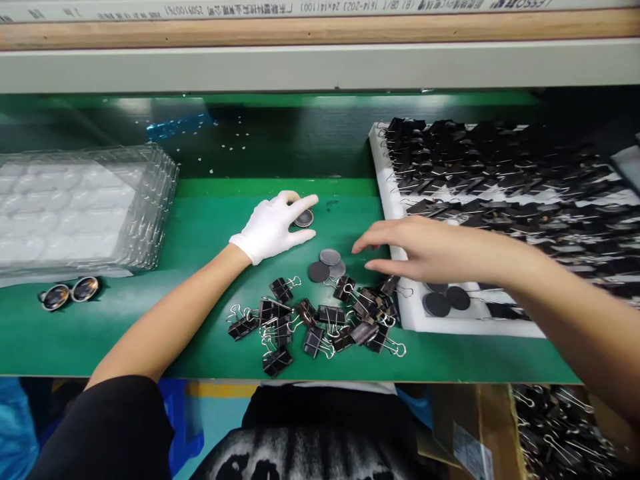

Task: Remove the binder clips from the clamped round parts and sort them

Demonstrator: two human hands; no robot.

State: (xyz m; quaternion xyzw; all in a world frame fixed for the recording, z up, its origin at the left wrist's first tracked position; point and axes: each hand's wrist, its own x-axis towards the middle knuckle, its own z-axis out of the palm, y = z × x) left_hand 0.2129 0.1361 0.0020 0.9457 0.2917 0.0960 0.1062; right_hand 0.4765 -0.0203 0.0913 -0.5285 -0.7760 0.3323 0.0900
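Note:
My left hand [275, 225], in a white glove, rests on the green work surface with thumb and forefinger spread. Between them lies a round dark piece with a pale rim [303, 218], partly covered by the hand. My bare right hand [395, 247] hovers by the white tray's left edge, thumb and fingers apart, holding nothing that I can see. Below and between the hands are several grey and black discs [329, 257]. Nearer to me, a loose heap of black binder clips [331, 315] with wire handles spreads over the surface.
At right, the white foam tray [411, 319] carries rows of binder clips and a few black discs [437, 305]. Stacked clear plastic trays [150, 200] stand at left, with two round rimmed pieces [85, 288] before them. A box of binder clips [560, 433] sits below the table edge.

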